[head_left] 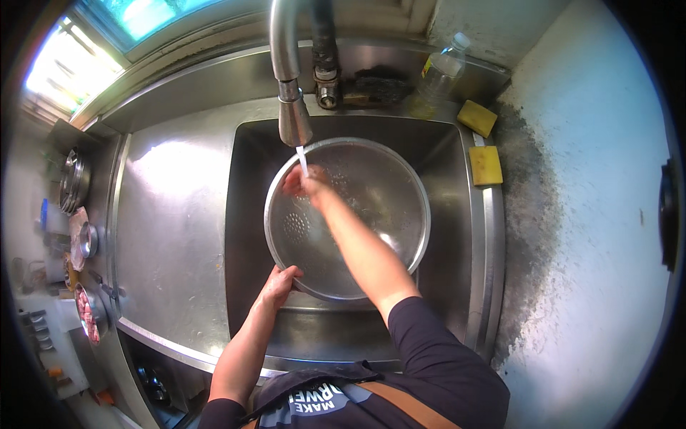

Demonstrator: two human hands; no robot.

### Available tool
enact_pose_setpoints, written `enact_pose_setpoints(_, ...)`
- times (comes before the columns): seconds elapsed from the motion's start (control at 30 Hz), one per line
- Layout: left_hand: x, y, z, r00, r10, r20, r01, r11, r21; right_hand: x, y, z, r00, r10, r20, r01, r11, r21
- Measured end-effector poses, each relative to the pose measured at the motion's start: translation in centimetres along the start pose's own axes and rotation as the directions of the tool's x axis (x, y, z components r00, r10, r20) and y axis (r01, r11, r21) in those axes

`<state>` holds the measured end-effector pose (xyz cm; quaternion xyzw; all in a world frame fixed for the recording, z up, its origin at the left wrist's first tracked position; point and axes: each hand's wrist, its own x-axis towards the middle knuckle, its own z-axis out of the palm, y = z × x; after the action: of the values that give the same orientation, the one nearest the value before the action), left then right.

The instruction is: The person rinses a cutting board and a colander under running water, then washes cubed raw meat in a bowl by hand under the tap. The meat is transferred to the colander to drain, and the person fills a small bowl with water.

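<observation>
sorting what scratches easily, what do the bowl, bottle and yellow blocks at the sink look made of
Bowl: metal, probably stainless steel, satin with a shiny rim and bright reflections. Bottle: probably plastic, glossy, see-through; glass possible. Yellow blocks: likely sponge foam, matte, without glints.

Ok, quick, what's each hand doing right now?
Left hand: closed, holding the colander by its rim.
Right hand: under the running water; can't tell if open or closed.

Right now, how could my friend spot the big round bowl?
Find the steel sink, then the running faucet above. Under it, the left hand holds a wide metal bowl by its rim. Unlike the smooth sink, this bowl has clustered small holes.
</observation>
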<state>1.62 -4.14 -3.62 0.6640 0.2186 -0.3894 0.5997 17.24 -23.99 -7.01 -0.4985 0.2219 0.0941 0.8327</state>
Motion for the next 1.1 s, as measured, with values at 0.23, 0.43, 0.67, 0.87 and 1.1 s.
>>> enact_pose_setpoints(0.23,-2.7,5.1,-3.9,0.896,0.42,-0.145,-0.355,0.873,0.334,-5.3,7.6,-9.3,0.8,0.6,-0.024,-0.406,0.51,-0.758)
enact_pose_setpoints(0.43,-3.7,2.8,-1.2,0.925,0.346,-0.158,-0.184,0.771,0.61,-1.1,7.2,-1.4,0.712,-0.677,-0.188,0.242,0.487,-0.839)
enact_pose_setpoints(0.67,-4.3,5.3,-7.2,0.866,0.424,-0.266,-0.217,0.797,0.563,-16.0,12.1,-8.2,0.878,0.042,0.476,0.472,0.073,-0.878)
enact_pose_setpoints(0.87,-11.2,8.6,-6.8,0.837,0.524,-0.159,-0.248,0.621,0.743,-15.4,4.7,-15.7,0.72,-0.625,-0.301,0.206,0.607,-0.767)
enact_pose_setpoints(1.1,-17.1,6.4,-10.4,0.238,0.95,0.203,-0.609,-0.017,0.793,-18.7,7.7,-17.0,0.993,-0.121,-0.006,0.121,0.991,-0.053)
